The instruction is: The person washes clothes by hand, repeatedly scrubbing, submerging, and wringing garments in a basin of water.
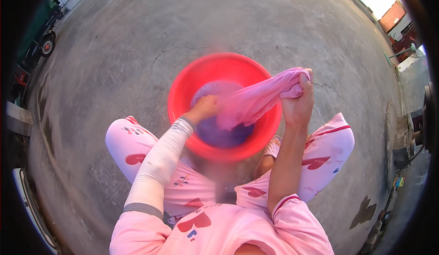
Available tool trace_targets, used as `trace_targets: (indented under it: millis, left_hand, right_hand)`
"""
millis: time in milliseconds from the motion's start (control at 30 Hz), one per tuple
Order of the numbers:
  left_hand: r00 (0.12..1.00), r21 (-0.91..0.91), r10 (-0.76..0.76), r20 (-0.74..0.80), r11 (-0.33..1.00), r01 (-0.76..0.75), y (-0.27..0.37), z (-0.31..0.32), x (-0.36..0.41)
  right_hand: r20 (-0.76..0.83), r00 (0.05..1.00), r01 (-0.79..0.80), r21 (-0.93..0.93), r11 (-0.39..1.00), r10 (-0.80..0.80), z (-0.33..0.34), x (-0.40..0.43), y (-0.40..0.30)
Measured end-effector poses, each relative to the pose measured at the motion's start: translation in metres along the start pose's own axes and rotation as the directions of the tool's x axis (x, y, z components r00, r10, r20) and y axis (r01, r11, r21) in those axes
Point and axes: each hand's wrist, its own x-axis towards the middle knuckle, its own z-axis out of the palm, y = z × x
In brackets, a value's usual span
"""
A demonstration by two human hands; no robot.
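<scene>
A pink cloth stretches over a red plastic basin. Raised at the basin's right rim, my right hand grips one bunched end of it. My left hand, fingers curled, is lower over the left part of the basin, at the cloth's other end; blur softens its fingertips there. Below the cloth, purple-blue soapy water or soaked fabric fills the basin's bottom; which of the two cannot be told. Whitish suds lie toward the far side.
The basin stands on cracked concrete ground between my bent knees, with a sandalled foot by its near right side. A dark vehicle with a wheel is at the far left. Toward the right edge are a green pedestal fan and a wet patch.
</scene>
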Motion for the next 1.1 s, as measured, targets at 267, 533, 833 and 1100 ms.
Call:
trace_targets:
  millis: [267,533,833,1100]
  left_hand:
    - [0.862,-0.599,-0.258,-0.436,0.798,-0.064,0.009,-0.072,0.004]
    - [0.994,0.095,0.06,0.096,0.993,-0.069,0.022,-0.072,-0.015]
    - [0.637,0.046,0.068,-0.768,0.998,-0.051,0.069,-0.111,-0.018]
    - [0.682,0.096,0.142,-0.718,0.99,-0.105,0.079,-0.123,-0.03]
  right_hand:
    - [-0.217,0.976,0.029,0.001,1.0,-0.028,-0.004,0.004,0.002]
    - [-0.313,0.95,0.001,0.014,1.0,0.003,-0.037,0.009,0.013]
    - [-0.198,0.978,0.062,-0.062,0.996,-0.073,-0.013,0.027,0.005]
    - [-0.095,0.992,0.044,-0.369,0.928,-0.085,-0.032,0.02,0.005]
